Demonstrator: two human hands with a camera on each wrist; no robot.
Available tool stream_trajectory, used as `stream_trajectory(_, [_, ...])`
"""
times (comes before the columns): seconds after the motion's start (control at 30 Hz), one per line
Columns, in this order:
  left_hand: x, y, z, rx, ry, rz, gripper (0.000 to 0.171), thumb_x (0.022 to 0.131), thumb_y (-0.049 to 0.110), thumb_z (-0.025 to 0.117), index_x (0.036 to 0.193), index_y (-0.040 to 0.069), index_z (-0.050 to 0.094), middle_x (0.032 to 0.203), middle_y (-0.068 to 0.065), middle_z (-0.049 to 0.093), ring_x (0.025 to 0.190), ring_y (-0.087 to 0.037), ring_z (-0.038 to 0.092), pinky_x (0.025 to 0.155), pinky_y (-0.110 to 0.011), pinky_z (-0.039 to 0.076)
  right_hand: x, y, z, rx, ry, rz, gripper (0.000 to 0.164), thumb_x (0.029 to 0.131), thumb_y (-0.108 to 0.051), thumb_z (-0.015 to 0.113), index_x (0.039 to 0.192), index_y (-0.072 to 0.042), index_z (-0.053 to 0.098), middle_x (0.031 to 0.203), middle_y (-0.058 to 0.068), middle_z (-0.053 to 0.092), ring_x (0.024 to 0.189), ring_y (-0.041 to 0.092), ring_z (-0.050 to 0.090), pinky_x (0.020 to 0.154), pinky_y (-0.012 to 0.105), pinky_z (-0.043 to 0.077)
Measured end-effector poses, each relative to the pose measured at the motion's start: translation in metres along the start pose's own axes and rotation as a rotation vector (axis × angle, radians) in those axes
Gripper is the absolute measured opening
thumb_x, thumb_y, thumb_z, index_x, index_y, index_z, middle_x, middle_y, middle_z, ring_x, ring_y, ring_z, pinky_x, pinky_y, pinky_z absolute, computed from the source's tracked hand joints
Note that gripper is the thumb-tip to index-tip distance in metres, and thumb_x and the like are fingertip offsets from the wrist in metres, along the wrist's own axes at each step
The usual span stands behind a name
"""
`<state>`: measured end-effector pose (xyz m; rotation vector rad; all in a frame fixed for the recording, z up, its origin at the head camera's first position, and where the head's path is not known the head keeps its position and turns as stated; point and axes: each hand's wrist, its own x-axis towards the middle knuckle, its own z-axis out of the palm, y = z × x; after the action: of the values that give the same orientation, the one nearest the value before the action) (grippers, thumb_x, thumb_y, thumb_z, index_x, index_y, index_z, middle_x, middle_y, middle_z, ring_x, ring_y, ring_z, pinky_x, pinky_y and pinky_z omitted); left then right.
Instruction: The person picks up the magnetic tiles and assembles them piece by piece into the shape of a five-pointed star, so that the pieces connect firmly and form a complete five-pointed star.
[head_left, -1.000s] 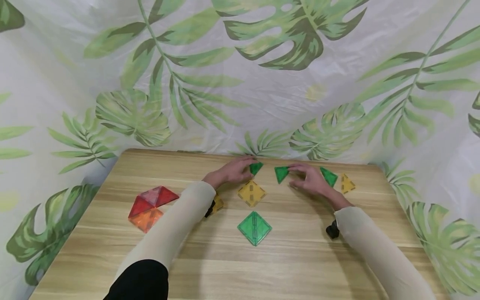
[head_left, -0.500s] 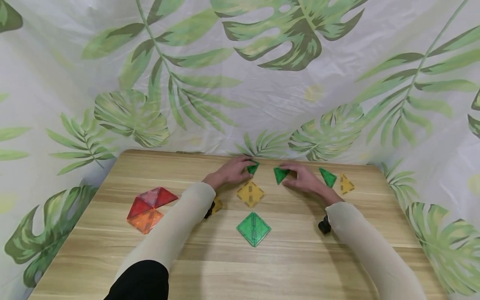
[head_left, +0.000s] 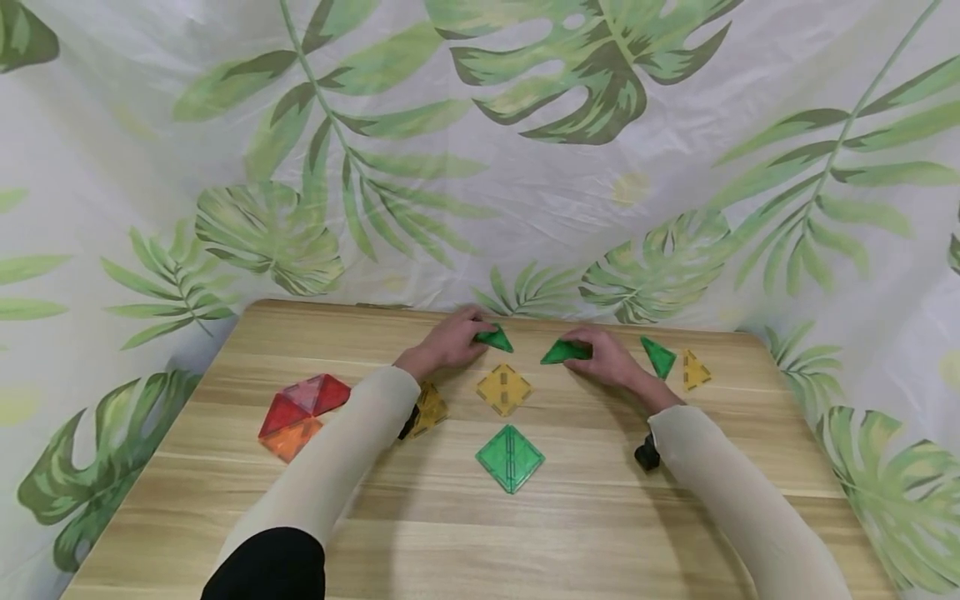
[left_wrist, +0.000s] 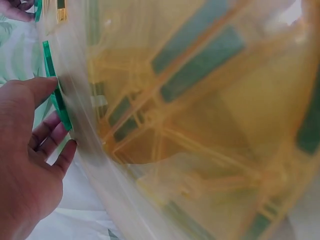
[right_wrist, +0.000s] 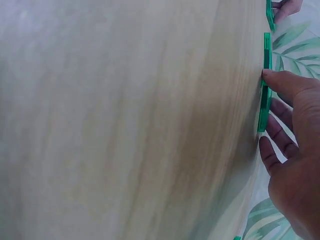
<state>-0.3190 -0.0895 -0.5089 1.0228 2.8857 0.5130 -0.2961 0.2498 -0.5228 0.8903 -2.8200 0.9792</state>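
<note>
Near the far table edge in the head view, my left hand [head_left: 452, 340] pinches a green triangular magnetic tile [head_left: 497, 338]. The left wrist view shows the thumb on the near face of this tile [left_wrist: 61, 111] and the fingers behind it. To the right, my right hand [head_left: 603, 357] pinches another green triangular tile [head_left: 557, 353], also between thumb and fingers in the right wrist view. A gap separates the two held tiles. Nearer me lie a yellow diamond of two triangular tiles [head_left: 504, 390] and a green diamond of two triangular tiles [head_left: 510, 458].
Right of my right hand lie a loose green triangle [head_left: 658, 357] and a yellow triangle [head_left: 695, 370]. Yellow tiles [head_left: 431, 408] sit partly behind my left wrist. Red tiles [head_left: 327, 393] and orange tiles [head_left: 289, 438] form a cluster at left. A leaf-print cloth [head_left: 525, 217] hangs behind the table [head_left: 600, 533].
Both held green triangles have turned, so their long edges now face the near side. My left hand has shifted slightly left; my right hand has moved left as well.
</note>
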Motion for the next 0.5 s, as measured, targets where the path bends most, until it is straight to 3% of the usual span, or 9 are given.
stream_trajectory(0.17, [-0.005,0.003,-0.003,0.030,-0.037,-0.052,0.042,0.102,0.017,0.070,0.144,0.010,0.067,0.138,-0.017,0.061,0.129,-0.032,0.056,0.111,-0.047,0.048,-0.001,-0.004,0.002,-0.014,0.031,0.022,0.041,0.089,-0.009,0.086,0.126,0.004,0.073,0.109,0.016,0.072,0.089,0.026,0.063,0.078,0.042,0.053])
stream_trajectory(0.3, [-0.007,0.005,-0.006,0.035,-0.071,-0.053,0.042,0.104,0.020,0.068,0.145,0.011,0.066,0.137,-0.014,0.065,0.127,-0.032,0.058,0.108,-0.048,0.049,-0.001,-0.009,0.002,-0.016,0.040,0.036,0.042,0.088,-0.009,0.086,0.126,0.006,0.072,0.103,0.015,0.069,0.083,0.022,0.060,0.074,0.038,0.051])
stream_trajectory(0.4, [-0.009,0.005,-0.009,0.001,-0.076,-0.026,0.043,0.103,0.019,0.069,0.144,0.009,0.066,0.141,-0.016,0.064,0.130,-0.034,0.057,0.110,-0.050,0.048,0.000,-0.011,0.002,-0.014,0.023,0.040,0.046,0.089,-0.010,0.086,0.130,0.006,0.071,0.113,0.017,0.069,0.086,0.023,0.059,0.076,0.039,0.050])
stream_trajectory(0.5, [-0.009,0.001,-0.010,-0.068,-0.080,0.006,0.046,0.103,0.017,0.068,0.147,0.005,0.063,0.148,-0.020,0.058,0.138,-0.038,0.052,0.116,-0.052,0.044,0.001,-0.011,0.001,0.006,-0.019,0.041,0.051,0.091,-0.011,0.085,0.136,0.004,0.067,0.132,0.022,0.065,0.104,0.032,0.066,0.090,0.047,0.055])
